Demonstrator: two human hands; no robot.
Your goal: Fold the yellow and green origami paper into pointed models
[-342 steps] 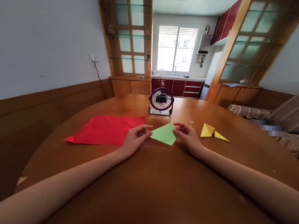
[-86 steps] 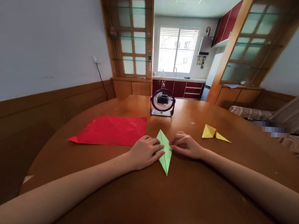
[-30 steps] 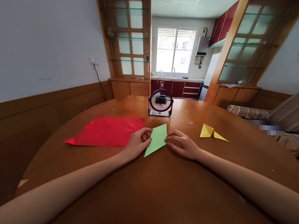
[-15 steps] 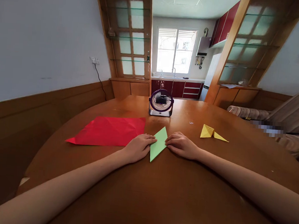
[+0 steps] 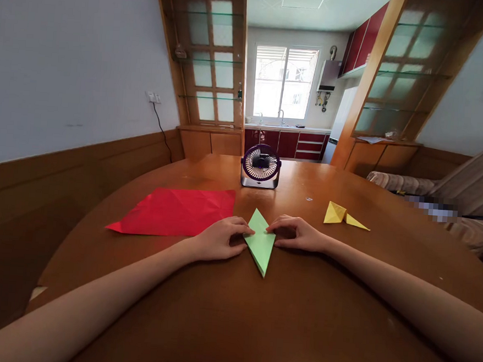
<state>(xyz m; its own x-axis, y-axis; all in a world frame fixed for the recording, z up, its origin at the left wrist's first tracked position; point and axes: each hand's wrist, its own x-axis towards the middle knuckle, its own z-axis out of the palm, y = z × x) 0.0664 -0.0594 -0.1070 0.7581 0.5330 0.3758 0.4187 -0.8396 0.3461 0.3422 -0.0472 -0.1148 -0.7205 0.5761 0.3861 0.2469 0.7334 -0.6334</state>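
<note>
A green folded paper (image 5: 261,242) in a narrow diamond shape lies on the table in front of me, one point away from me and the other toward me. My left hand (image 5: 223,239) holds its left edge, with fingertips on top and the thumb lower down by the side. On the opposite edge, my right hand (image 5: 298,233) has its fingertips on the upper right side and its thumb just below the right corner. A gap shows between thumb and fingers of each hand.
Left of the hands lies a creased red paper sheet (image 5: 181,212), close to my left hand. A yellow folded paper (image 5: 336,213) with a long point sits to the right. Behind the green paper stands a small fan (image 5: 261,166) on the brown wooden table (image 5: 232,318).
The green paper has turned, so its near point has swung to the right and its far point to the left. Thumbs and fingers have spread wider on both hands.
</note>
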